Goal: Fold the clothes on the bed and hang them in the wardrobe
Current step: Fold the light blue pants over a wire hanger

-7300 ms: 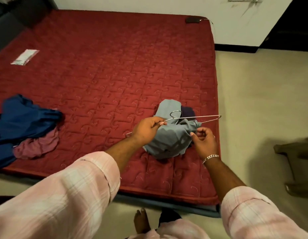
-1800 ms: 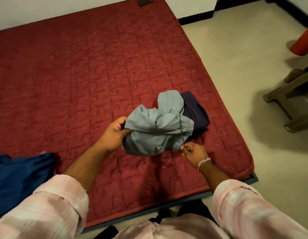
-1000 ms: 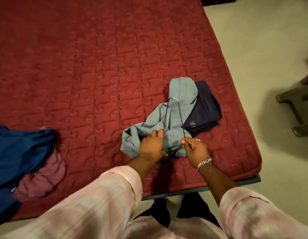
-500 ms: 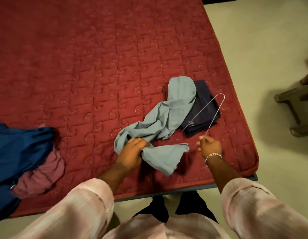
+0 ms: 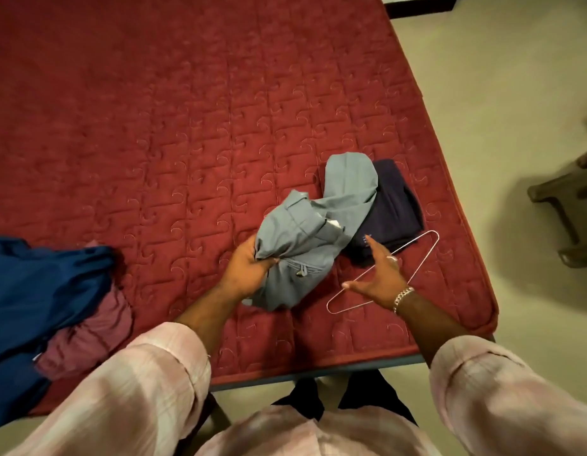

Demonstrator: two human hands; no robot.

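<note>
The left hand (image 5: 249,274) is gripping a bunched fold of the grey-blue garment (image 5: 311,232), fingers curled round the cloth. The garment is lying crumpled on the red quilted mattress (image 5: 186,126), near the mattress's front right corner, with its far end draped over the left edge of a folded dark navy garment (image 5: 392,205).

The right hand (image 5: 381,274) is hovering with fingers spread wide and straight, holding nothing. It is positioned above the wire hanger (image 5: 420,258), which is lying flat on the mattress just right of the grey-blue garment; whether the hand is touching the wire cannot be told. The hanger's far end is sitting just beside the navy garment's near edge.

Edges and room: the hanger and both garments are lying close to the mattress's right edge, with pale floor (image 5: 483,93) beyond it. The front edge is running just ahead of the person's pink sleeves. The mattress's far and left-of-centre expanse is lying bare. At the left, a blue garment (image 5: 38,284) is overlapping a maroon garment (image 5: 84,334), well apart from the hands.

Writing: a small pale mark is showing on the navy garment near the right hand's fingertips; it is too small to read.
</note>
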